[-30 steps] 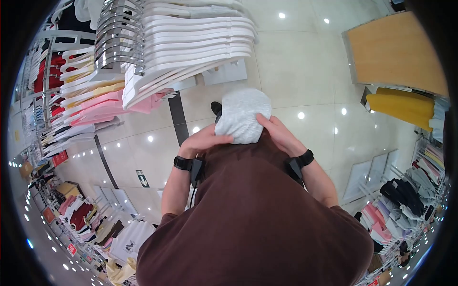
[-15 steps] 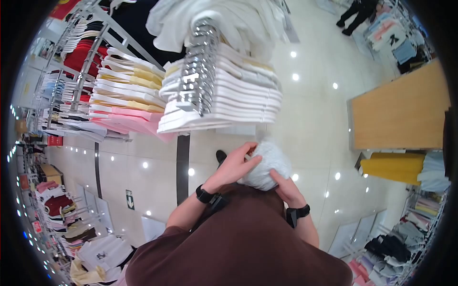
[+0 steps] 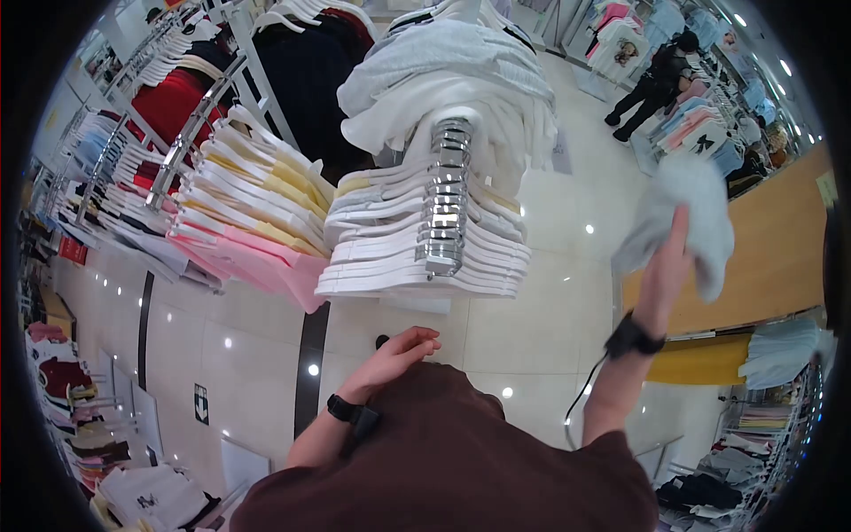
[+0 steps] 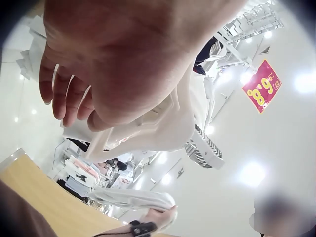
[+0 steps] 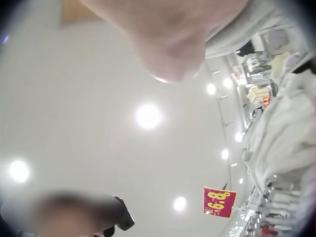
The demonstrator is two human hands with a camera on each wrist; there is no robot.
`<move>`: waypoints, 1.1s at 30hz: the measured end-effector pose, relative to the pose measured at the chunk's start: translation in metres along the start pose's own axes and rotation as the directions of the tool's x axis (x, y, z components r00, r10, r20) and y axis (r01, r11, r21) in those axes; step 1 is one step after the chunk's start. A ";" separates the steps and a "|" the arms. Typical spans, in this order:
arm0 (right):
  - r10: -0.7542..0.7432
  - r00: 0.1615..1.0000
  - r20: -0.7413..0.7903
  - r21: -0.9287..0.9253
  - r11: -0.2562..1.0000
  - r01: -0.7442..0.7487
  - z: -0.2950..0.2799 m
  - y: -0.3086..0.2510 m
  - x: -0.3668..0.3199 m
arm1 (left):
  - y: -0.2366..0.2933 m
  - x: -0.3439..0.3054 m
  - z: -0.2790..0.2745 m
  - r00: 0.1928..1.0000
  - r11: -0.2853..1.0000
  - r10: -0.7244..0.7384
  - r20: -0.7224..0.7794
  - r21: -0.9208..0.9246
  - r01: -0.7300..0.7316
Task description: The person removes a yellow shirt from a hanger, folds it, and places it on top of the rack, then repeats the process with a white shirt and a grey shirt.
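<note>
Out to the right in the head view, my right hand (image 3: 667, 270) grips a pale grey cloth (image 3: 709, 208), blurred by motion, with a finger or thumb laid along it. The cloth hangs loosely around the hand and overlaps a wooden counter (image 3: 762, 248). In the left wrist view, the same cloth (image 4: 131, 198) trails from the hand. My left hand (image 3: 401, 356) is in front of my torso with nothing in it, its fingers loosely bent. Beyond it stands a rack of white hangers (image 3: 372, 270) with white and grey garments (image 3: 452, 71) heaped over its far end.
Pink and yellow garments (image 3: 257, 244) hang on a rail at the left. A yellow cloth (image 3: 700, 359) hangs below the counter. At the upper right, a person in dark clothes (image 3: 656, 84) stands by more racks. A red price sign (image 4: 263, 86) hangs overhead.
Both hands were on the bunched cloth at my front. The left has let go; the right has carried the cloth out to the right, where it hangs looser. The head view has tilted upward.
</note>
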State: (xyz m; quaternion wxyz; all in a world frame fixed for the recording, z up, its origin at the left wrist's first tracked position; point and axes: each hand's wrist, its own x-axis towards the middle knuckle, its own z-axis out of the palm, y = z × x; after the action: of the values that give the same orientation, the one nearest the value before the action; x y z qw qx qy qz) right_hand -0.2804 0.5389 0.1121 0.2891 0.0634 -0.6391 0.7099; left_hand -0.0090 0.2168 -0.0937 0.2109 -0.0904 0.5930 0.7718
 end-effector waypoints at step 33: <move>0.117 0.882 0.455 -0.161 0.986 -0.048 0.162 0.024 -0.069 | 0.027 -0.030 -0.191 0.763 0.915 0.386 -0.518 0.112 -0.387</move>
State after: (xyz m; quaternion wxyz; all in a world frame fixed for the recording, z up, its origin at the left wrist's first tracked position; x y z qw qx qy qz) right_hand -0.2806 0.3631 0.0879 0.1015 0.1824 -0.7417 0.6375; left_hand -0.0149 0.0227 -0.1120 -0.1242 -0.1760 0.6328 0.7437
